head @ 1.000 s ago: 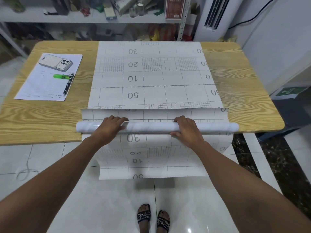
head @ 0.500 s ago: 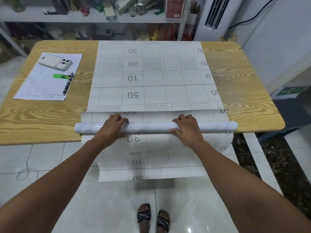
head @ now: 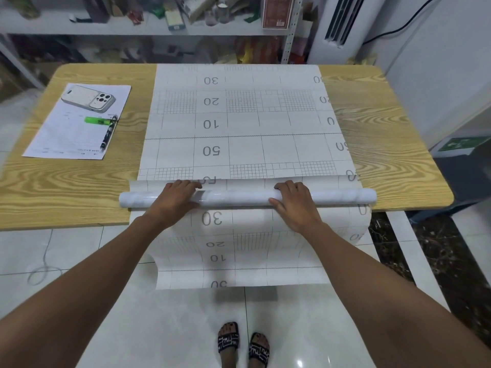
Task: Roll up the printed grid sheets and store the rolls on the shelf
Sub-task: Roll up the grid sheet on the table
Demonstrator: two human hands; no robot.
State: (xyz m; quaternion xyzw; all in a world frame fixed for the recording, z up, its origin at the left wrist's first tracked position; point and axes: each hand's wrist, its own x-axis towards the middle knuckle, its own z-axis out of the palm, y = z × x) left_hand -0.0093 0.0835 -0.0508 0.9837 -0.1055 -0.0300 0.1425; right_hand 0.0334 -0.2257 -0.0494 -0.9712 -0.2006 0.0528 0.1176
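Note:
A white glossy roll point(head: 239, 198) lies across the near edge of the wooden table point(head: 66, 181). My left hand point(head: 174, 199) curls over its left part and my right hand point(head: 295, 201) over its right part. The roll rests on a printed grid sheet point(head: 252, 251) that hangs off the table edge toward the floor. A second grid sheet point(head: 244, 123), with upside-down numbers, lies flat on the table beyond the roll. The shelf point(head: 138, 27) stands behind the table.
On the table's left lies a paper form point(head: 66, 139) with a phone point(head: 89, 98), a green highlighter point(head: 97, 120) and a pen point(head: 107, 135) on it. The shelf is crowded with boxes and bottles. An air conditioner point(head: 342, 25) stands at the back right.
The roll has moved slightly away from me over the sheet, and my fingers have shifted over its top. The hanging sheet end has dropped a little lower.

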